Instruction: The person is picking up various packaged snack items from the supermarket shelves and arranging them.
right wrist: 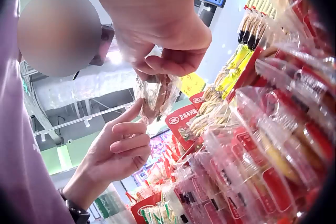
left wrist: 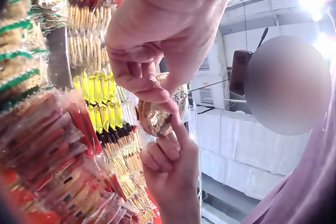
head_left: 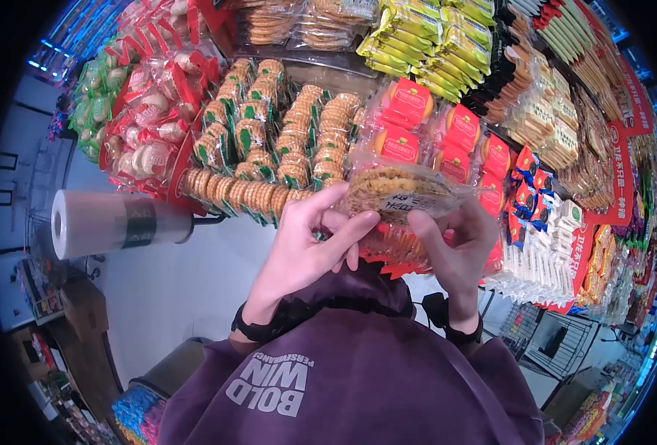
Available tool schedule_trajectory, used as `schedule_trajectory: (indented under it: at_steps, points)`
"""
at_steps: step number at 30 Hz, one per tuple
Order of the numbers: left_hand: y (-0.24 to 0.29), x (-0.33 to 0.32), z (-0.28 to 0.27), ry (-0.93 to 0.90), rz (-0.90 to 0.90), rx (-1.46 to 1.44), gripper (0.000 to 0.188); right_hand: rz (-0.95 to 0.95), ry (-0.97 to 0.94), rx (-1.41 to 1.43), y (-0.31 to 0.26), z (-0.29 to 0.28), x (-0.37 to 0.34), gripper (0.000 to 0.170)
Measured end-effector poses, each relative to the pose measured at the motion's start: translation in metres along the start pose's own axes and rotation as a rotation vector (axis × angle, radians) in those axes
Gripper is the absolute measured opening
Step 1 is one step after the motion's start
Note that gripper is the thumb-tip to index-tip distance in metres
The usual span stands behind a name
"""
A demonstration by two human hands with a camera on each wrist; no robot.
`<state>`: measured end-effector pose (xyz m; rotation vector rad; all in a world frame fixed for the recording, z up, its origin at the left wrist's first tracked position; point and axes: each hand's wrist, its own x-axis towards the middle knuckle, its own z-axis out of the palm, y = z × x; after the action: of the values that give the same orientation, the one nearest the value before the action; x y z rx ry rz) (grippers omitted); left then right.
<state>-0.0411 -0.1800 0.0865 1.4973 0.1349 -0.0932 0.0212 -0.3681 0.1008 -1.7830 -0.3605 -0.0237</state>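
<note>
A clear packet of round, seeded brown biscuits [head_left: 388,184] with dark handwritten-style print is held up in front of the chest. The left hand [head_left: 299,241] has its thumb and index finger at the packet's near left side, the other fingers bent below. The right hand [head_left: 462,241] pinches the right end of the wrapper between thumb and fingers. In the left wrist view the packet [left wrist: 155,116] lies between the left hand [left wrist: 168,29] and right hand [left wrist: 176,176]. The right wrist view shows the packet [right wrist: 157,95] under the right hand [right wrist: 163,29], touched by the left index fingertip.
Just beyond the hands are rows of wrapped round biscuits [head_left: 293,137], red-labelled packets [head_left: 396,144] and yellow packets [head_left: 425,44]. A plastic bag roll [head_left: 120,225] sticks out at left. Wire baskets [head_left: 558,341] stand at lower right.
</note>
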Motion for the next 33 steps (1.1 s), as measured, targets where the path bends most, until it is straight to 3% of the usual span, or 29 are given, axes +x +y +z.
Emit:
schedule_trajectory:
  at_steps: [1,5,8,9,10,12,13,14,16,17,20,21,24,25,29,33]
  points:
    - [0.002,0.001,-0.004,0.004,-0.026,-0.061,0.021,0.008,-0.006,-0.033,-0.001,0.005,0.000,0.026]
    - [0.000,0.007,-0.023,-0.040,-0.132,0.153,0.019,0.084,0.017,-0.056,-0.002,0.015,-0.005,0.030]
    - [-0.005,0.007,-0.033,0.035,0.070,0.309,0.024,0.123,0.057,0.059,0.005,0.020,-0.009,0.029]
    - [-0.007,0.011,-0.029,0.170,0.306,0.384,0.028,0.129,0.082,0.125,0.006,0.025,-0.010,0.029]
    - [0.000,0.009,-0.031,0.207,0.337,0.433,0.027,0.125,0.122,0.233,0.004,0.035,-0.012,0.027]
    - [-0.009,0.012,-0.030,0.269,0.485,0.303,0.025,0.146,0.084,0.366,0.009,0.040,-0.018,0.025]
    - [-0.008,0.013,-0.030,0.233,0.492,0.219,0.025,0.260,0.058,0.443,0.005,0.043,-0.022,0.025]
    - [-0.013,0.014,-0.031,0.131,0.406,-0.005,0.026,0.332,0.011,0.478,0.001,0.046,-0.022,0.025]
    - [-0.010,0.010,-0.033,0.099,0.193,-0.280,0.025,0.447,-0.095,0.498,-0.007,0.051,-0.022,0.026]
    - [-0.011,0.010,-0.035,0.098,0.171,-0.340,0.025,0.485,-0.169,0.446,-0.005,0.049,-0.024,0.036]
    - [-0.022,0.015,-0.050,0.112,0.111,-0.451,0.028,-0.094,0.137,0.134,0.001,0.056,-0.021,0.049]
    - [-0.020,0.016,-0.054,0.103,0.136,-0.433,0.027,-0.150,0.070,0.135,-0.005,0.045,-0.017,0.067]
    - [-0.016,0.025,-0.055,0.059,0.123,-0.404,0.024,-0.523,-0.229,-0.734,-0.045,0.017,0.006,0.072]
    - [-0.016,0.025,-0.054,0.045,0.096,-0.398,0.023,-0.572,-0.390,-0.821,-0.052,0.019,0.011,0.074]
    - [-0.017,0.032,-0.056,-0.007,0.179,-0.342,0.027,-0.611,-0.592,-0.907,-0.052,0.037,0.028,0.066]
    - [-0.017,0.038,-0.064,0.055,0.082,-0.390,0.028,-0.569,-0.662,-0.869,-0.060,0.047,0.056,0.064]
